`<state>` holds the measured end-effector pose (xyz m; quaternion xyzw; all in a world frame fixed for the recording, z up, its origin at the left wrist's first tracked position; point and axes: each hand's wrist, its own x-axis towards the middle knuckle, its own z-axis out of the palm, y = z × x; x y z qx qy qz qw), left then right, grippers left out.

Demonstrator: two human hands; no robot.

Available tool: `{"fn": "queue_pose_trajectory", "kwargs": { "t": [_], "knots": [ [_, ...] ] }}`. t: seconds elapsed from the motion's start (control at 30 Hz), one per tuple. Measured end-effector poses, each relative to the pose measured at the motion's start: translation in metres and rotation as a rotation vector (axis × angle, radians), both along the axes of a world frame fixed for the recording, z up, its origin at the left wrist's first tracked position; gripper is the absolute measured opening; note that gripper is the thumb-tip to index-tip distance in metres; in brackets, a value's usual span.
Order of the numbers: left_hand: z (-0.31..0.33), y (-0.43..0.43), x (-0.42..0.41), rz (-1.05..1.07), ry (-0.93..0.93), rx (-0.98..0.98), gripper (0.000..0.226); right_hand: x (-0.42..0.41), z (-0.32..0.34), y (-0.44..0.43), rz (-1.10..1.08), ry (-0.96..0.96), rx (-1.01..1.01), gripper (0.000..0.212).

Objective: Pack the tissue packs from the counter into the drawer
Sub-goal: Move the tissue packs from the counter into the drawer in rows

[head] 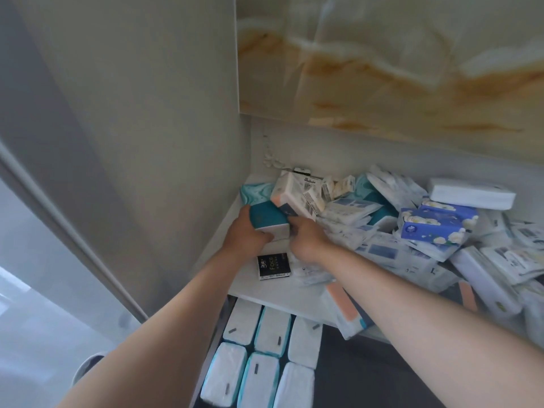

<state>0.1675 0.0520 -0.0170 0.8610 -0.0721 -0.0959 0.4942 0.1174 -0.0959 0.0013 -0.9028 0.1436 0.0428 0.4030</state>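
**A:** The left hand point(245, 237), what has it got?

**B:** Its fingers curl round the left end of a teal-and-white plastic-wrapped tissue pack point(266, 217). The right hand point(306, 240) grips the other end. The pack is at the back left of the white counter point(273, 293); I cannot tell whether it is lifted clear.

**A:** And the counter itself?

**B:** It is smooth and pale. A jumble of white and blue soft tissue packs point(412, 231) is heaped across its right side. A small black rectangular pack point(273, 266) with pale lettering lies flat just below the hands. A peach-and-white pack point(344, 310) overhangs the front edge.

**A:** The drawer?

**B:** The drawer point(368, 372) is open beneath the counter and dark inside. Six white teal-edged packs point(272, 331) sit at its left in two rows of three.

**A:** The room?

**B:** There is a plain grey-white wall point(147, 113) on the left. Behind the counter is a glossy cream marble-patterned panel point(382, 54) veined with orange.
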Motion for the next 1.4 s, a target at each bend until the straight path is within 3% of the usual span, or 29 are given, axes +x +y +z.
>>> {"fn": "queue_pose_trajectory", "kwargs": {
  "t": [0.13,0.4,0.5,0.63,0.77,0.87,1.1,1.3,1.4],
  "knots": [
    [0.013,0.003,0.001,0.052,-0.134,0.017,0.085,-0.003,0.002,0.007,-0.008,-0.112,0.104,0.040],
    [0.054,0.015,-0.020,0.115,-0.301,-0.053,0.054,-0.018,0.035,0.009,-0.010,-0.309,0.151,0.036],
    [0.077,0.023,-0.045,0.129,-0.398,-0.022,0.050,-0.034,0.051,0.008,0.041,-0.350,0.158,0.050],
    [0.096,0.033,-0.082,0.049,-0.388,0.021,0.045,-0.064,0.075,0.006,0.169,-0.370,0.121,0.082],
    [0.109,0.050,-0.109,-0.180,-0.387,0.233,0.063,-0.104,0.083,0.000,0.207,-0.309,0.103,0.074],
    [0.118,0.058,-0.132,-0.349,-0.304,0.241,0.076,-0.133,0.086,-0.006,0.206,-0.244,0.126,0.073],
    [0.126,0.078,-0.176,-0.481,-0.040,0.216,0.062,-0.195,0.097,0.005,0.379,-0.001,0.114,0.053],
    [0.109,0.098,-0.202,-0.672,0.144,0.443,0.060,-0.219,0.086,0.037,0.591,0.333,0.058,0.099],
    [0.091,0.113,-0.205,-0.683,0.219,0.467,0.061,-0.226,0.071,0.057,0.717,0.381,-0.026,0.121]
  ]
}}
